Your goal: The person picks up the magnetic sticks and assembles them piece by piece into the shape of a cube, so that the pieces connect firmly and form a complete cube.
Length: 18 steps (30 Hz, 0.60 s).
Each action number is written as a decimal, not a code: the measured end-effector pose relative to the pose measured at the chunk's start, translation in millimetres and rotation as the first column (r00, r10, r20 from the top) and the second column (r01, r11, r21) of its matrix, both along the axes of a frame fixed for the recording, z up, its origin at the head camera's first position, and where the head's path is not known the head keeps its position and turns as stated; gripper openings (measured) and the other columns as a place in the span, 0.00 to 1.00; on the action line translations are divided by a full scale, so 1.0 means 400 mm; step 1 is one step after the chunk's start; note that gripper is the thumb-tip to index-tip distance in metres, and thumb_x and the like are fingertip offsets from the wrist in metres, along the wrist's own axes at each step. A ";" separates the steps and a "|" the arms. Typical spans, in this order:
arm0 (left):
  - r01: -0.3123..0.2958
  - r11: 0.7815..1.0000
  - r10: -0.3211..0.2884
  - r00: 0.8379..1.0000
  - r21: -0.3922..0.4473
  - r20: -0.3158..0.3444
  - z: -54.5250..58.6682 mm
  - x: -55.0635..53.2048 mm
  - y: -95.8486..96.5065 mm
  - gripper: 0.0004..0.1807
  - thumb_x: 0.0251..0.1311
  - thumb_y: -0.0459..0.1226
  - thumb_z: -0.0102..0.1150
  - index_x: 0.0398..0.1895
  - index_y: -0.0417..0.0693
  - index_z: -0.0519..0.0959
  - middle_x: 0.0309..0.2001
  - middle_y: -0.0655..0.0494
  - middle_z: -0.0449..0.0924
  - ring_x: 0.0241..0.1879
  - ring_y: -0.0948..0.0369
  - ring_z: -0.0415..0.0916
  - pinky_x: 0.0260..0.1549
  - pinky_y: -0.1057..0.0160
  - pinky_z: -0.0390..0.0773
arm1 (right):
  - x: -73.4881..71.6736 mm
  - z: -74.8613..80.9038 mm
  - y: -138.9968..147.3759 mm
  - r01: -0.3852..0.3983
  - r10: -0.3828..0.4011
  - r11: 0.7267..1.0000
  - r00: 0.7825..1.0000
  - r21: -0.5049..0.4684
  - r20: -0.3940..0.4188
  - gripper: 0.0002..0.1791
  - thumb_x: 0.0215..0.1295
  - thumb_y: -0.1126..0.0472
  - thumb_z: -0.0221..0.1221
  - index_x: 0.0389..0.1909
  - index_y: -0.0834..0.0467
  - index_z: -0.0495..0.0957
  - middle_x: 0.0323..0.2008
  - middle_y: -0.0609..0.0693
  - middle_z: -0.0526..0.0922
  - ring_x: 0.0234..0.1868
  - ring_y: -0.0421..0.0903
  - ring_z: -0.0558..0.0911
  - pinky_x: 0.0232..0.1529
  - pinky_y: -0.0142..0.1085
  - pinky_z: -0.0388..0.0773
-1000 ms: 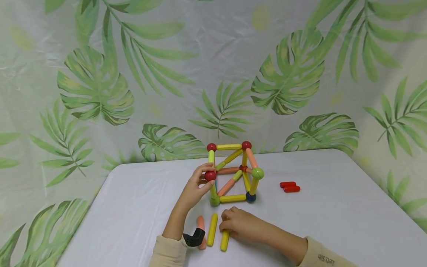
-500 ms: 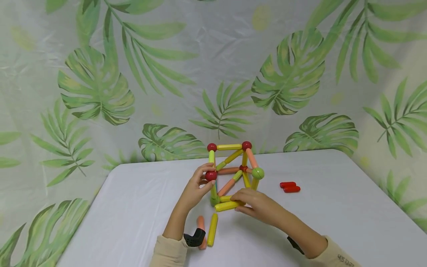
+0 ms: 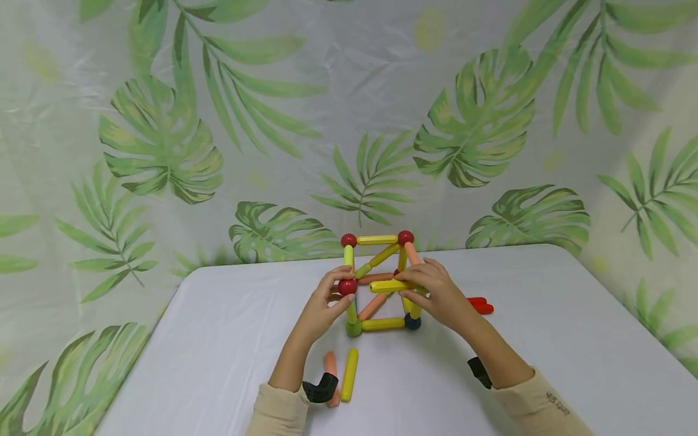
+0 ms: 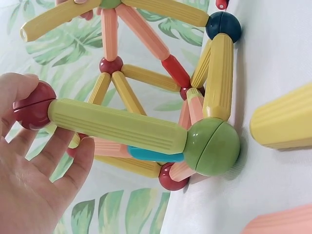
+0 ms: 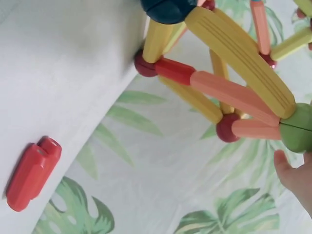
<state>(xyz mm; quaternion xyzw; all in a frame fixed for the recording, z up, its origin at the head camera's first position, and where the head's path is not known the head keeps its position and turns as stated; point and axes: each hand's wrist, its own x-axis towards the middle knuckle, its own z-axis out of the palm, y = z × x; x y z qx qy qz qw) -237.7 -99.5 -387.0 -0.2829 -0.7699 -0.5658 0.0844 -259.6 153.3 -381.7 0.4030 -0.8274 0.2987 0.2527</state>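
A cube-like frame of coloured magnetic rods and balls [image 3: 383,324] stands on the table. My left hand [image 3: 320,309] holds the red ball [image 3: 347,287] at its upper front left corner, on top of a lime rod [image 4: 117,126] that rises from a green ball [image 4: 213,146]. My right hand [image 3: 440,295] pinches a yellow rod [image 3: 384,286] lying level across the upper front, its free end pointing at the red ball with a gap between. In the left wrist view, this rod's other end appears to meet the upper right green ball [image 5: 297,129], which my right hand hides in the head view.
A loose yellow rod [image 3: 349,375] and a salmon rod [image 3: 330,363] lie in front of the frame, the latter partly behind my left wrist camera. Two short red rods [image 5: 33,173] lie to the right. A leaf-patterned cloth [image 3: 360,109] hangs behind the white table [image 3: 229,339].
My right hand has picked up a yellow rod from the table and raised it to the frame's upper front edge. My left hand stays at the red ball.
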 end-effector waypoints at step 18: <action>-0.045 0.999 0.046 0.997 0.020 -0.061 -0.016 -0.008 0.008 0.18 0.55 0.26 0.57 0.51 0.37 0.71 0.58 0.42 0.64 0.50 0.53 0.69 0.44 0.58 0.73 | -0.006 -0.029 -0.022 0.059 -0.053 0.997 0.992 -0.049 0.118 0.18 0.50 0.65 0.65 0.45 0.58 0.78 0.40 0.45 0.74 0.42 0.40 0.70 0.38 0.31 0.74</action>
